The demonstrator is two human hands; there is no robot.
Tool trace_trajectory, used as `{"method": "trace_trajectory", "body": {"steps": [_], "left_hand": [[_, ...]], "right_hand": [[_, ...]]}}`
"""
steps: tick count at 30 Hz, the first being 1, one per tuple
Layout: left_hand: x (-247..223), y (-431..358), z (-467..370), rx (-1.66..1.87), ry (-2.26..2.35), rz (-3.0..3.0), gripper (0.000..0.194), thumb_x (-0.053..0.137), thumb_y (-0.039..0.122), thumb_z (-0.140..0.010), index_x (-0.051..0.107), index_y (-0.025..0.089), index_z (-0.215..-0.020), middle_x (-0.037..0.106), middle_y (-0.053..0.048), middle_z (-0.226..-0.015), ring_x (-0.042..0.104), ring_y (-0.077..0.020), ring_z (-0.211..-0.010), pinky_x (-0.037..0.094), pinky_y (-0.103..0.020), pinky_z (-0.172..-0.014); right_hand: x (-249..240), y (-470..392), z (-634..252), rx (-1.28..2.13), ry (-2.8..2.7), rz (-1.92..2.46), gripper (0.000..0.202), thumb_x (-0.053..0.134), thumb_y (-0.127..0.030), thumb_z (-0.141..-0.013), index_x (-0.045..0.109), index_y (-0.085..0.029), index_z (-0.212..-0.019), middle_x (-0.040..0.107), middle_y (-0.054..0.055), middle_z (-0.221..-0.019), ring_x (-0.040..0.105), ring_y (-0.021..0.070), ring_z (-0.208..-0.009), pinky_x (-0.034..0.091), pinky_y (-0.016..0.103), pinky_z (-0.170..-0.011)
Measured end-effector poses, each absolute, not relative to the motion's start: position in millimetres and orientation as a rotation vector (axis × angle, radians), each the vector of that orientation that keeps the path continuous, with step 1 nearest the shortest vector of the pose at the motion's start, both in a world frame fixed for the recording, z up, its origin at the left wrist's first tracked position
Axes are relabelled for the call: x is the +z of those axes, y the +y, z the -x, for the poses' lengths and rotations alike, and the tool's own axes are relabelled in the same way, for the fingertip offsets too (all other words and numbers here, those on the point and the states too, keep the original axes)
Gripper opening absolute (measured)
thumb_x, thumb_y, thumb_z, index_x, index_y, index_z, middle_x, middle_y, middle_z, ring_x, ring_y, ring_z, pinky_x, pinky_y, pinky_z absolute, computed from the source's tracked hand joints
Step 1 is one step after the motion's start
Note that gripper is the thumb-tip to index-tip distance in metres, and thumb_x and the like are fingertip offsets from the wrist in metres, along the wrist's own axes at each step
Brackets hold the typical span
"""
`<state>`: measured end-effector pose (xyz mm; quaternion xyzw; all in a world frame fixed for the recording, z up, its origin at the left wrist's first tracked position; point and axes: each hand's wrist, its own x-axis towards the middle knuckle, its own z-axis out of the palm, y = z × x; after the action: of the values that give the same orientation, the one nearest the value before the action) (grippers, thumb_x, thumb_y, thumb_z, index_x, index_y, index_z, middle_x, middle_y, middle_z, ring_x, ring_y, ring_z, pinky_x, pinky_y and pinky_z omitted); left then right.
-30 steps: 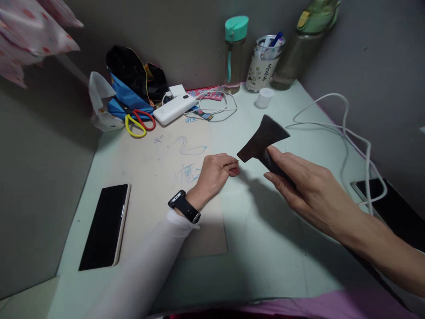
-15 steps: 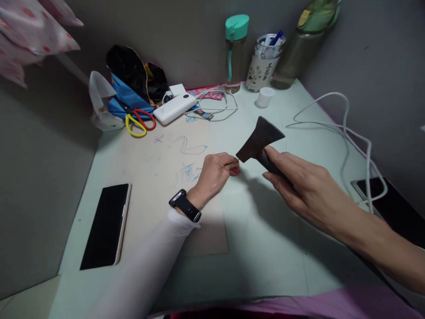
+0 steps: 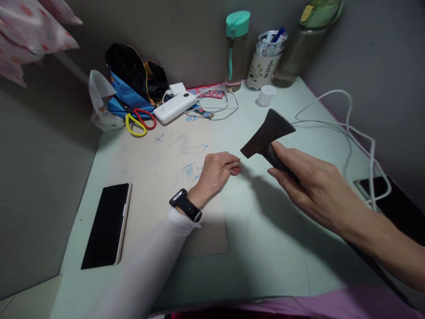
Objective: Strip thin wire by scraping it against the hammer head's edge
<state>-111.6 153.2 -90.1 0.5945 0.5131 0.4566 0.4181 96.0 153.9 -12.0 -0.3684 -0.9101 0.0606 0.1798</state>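
My left hand (image 3: 217, 173) rests on the table (image 3: 265, 252), thumb and fingers pinched around a small thin piece, perhaps a nail (image 3: 239, 159), whose tip just shows. A black watch (image 3: 186, 205) is on that wrist. My right hand (image 3: 308, 186) is wrapped round the handle of a dark hatchet-shaped hammer (image 3: 267, 133), held above the table. Its blunt end hangs just up and to the right of my left fingertips, apart from them; the wide blade points up and right.
A phone (image 3: 106, 226) lies at left, another (image 3: 395, 204) at right under a white cable (image 3: 348, 128). Behind stand scissors (image 3: 136, 122), a power bank (image 3: 175, 107), a white cap (image 3: 266, 95), a teal-lidded bottle (image 3: 236, 57), a pen jar (image 3: 264, 66) and a green bottle (image 3: 299, 53).
My right hand has moved up and to the right with the hammer, widening the space between its blunt end and my left fingertips. My left hand has stayed put.
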Motion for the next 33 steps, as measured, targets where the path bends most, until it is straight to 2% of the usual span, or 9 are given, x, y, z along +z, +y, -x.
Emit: {"method": "trace_trajectory", "body": {"steps": [7,16,23,33], "left_hand": [[-86,153,111,1.135,1.302,-1.550,0.022,0.055,0.005,-0.081,0.068,0.013,-0.066,0.069,-0.003,-0.069,0.068,-0.0117,-0.062,0.059,-0.022,-0.063],[-89,155,111,1.135,1.236,-1.358,0.018,0.058,0.010,-0.083,0.068,0.013,-0.067,0.070,-0.003,-0.071,0.070,-0.0122,-0.062,0.061,-0.023,-0.064],[-87,155,111,1.120,1.276,-1.379,0.017,0.059,0.007,-0.079,0.069,0.013,-0.067,0.070,-0.003,-0.069,0.070,-0.0129,-0.062,0.060,-0.023,-0.063],[-88,155,111,1.131,1.243,-1.360,0.017,0.059,0.008,-0.082,0.068,0.011,-0.068,0.070,-0.004,-0.071,0.070,-0.0114,-0.061,0.060,-0.021,-0.063]], "right_hand": [[-19,150,-90,0.199,-2.605,0.962,0.040,0.044,-0.019,-0.098,0.046,-0.009,-0.137,0.061,0.006,-0.084,0.060,0.0186,-0.066,0.047,0.030,-0.060],[-13,150,-95,0.188,-2.541,1.019,0.040,0.046,-0.023,-0.097,0.048,-0.016,-0.137,0.065,0.007,-0.087,0.063,0.0211,-0.072,0.049,0.032,-0.065],[-21,153,-89,0.290,-2.605,1.020,0.042,0.043,-0.021,-0.097,0.045,-0.013,-0.139,0.061,0.005,-0.083,0.060,0.0194,-0.066,0.048,0.032,-0.061],[-9,152,-93,0.191,-2.499,1.040,0.042,0.048,-0.023,-0.098,0.049,-0.015,-0.139,0.070,0.011,-0.095,0.068,0.0248,-0.082,0.054,0.036,-0.071]]}}
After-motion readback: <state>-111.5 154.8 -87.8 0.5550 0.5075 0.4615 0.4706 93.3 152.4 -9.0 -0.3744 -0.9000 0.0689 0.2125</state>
